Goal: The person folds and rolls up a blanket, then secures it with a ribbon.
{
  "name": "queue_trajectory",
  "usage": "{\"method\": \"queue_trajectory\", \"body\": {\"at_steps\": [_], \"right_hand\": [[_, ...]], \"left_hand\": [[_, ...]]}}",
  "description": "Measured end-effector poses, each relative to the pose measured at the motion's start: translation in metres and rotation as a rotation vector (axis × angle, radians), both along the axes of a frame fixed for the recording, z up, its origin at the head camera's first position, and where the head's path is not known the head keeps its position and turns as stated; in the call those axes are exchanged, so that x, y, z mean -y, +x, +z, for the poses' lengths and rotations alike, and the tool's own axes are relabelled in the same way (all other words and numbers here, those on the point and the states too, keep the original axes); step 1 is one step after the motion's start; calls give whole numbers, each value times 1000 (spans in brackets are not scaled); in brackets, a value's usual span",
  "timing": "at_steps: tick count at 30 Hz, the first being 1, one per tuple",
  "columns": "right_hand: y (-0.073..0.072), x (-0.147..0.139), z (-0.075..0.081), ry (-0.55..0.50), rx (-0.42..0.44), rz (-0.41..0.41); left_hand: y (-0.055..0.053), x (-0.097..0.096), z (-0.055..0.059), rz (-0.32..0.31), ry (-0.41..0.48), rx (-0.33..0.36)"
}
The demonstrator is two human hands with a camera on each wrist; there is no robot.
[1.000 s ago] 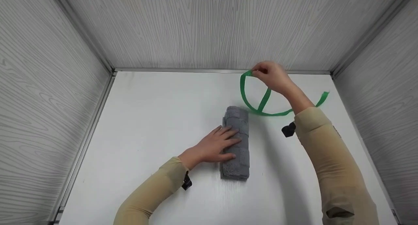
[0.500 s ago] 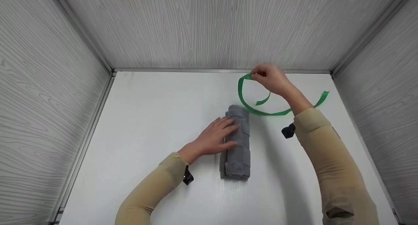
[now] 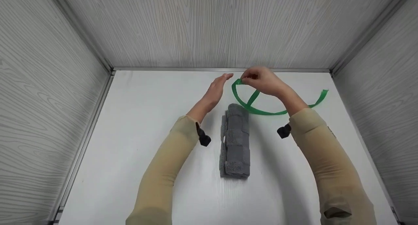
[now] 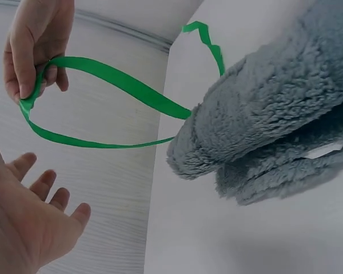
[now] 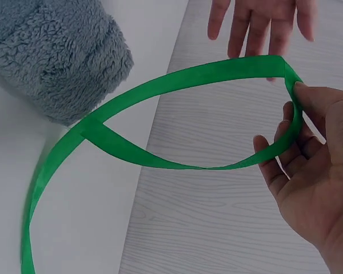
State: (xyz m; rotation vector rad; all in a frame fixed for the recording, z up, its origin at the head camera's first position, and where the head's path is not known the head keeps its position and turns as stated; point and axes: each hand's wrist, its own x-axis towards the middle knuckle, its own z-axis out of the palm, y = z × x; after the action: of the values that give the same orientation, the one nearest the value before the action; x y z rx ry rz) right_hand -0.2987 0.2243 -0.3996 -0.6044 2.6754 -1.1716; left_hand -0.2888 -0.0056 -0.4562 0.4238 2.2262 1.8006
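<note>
A green ribbon (image 3: 267, 113) hangs in a loop from my right hand (image 3: 264, 81), which pinches it between thumb and fingers. One end of the ribbon trails to the right past the wrist. My left hand (image 3: 214, 89) is raised left of the ribbon, fingers extended and holding nothing; in the left wrist view its palm (image 4: 31, 222) faces up below the right hand (image 4: 40, 48). A rolled grey fluffy towel (image 3: 237, 140) lies lengthwise on the table, its far end close to the ribbon's loop. In the right wrist view the ribbon (image 5: 217, 71) passes beside the towel's end (image 5: 63, 63).
The white table (image 3: 147, 136) is enclosed by grey wood-grain panels at the back (image 3: 202, 29), left and right. A metal strip (image 3: 169, 69) runs along the table's back edge. Small black devices (image 3: 204, 138) are worn on both wrists.
My left hand has left the towel and moved up and away toward the ribbon. My right hand has shifted slightly left and toward me, still pinching the ribbon. The towel stays in place.
</note>
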Motion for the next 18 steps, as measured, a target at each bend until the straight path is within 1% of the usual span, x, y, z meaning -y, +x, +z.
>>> {"method": "queue_trajectory", "body": {"at_steps": [2, 4, 7, 10, 12, 16, 18], "right_hand": [[0, 2, 0, -4, 9, 4], [0, 4, 1, -10, 11, 1], [0, 4, 1, -21, 1, -11], [0, 3, 2, -30, -13, -22], [0, 0, 2, -34, -18, -31], [-1, -6, 2, -48, 9, -88], [-2, -12, 2, -56, 32, -130]], "left_hand": [[-4, -1, 3, -29, -13, 60], [-7, -1, 4, -48, -17, 104], [-8, 2, 3, -41, 19, 133], [-10, 8, 0, -37, 55, 123], [-10, 14, -2, -47, 81, 107], [-10, 31, -3, -94, 79, 64], [-10, 41, -3, -115, 55, 47]]}}
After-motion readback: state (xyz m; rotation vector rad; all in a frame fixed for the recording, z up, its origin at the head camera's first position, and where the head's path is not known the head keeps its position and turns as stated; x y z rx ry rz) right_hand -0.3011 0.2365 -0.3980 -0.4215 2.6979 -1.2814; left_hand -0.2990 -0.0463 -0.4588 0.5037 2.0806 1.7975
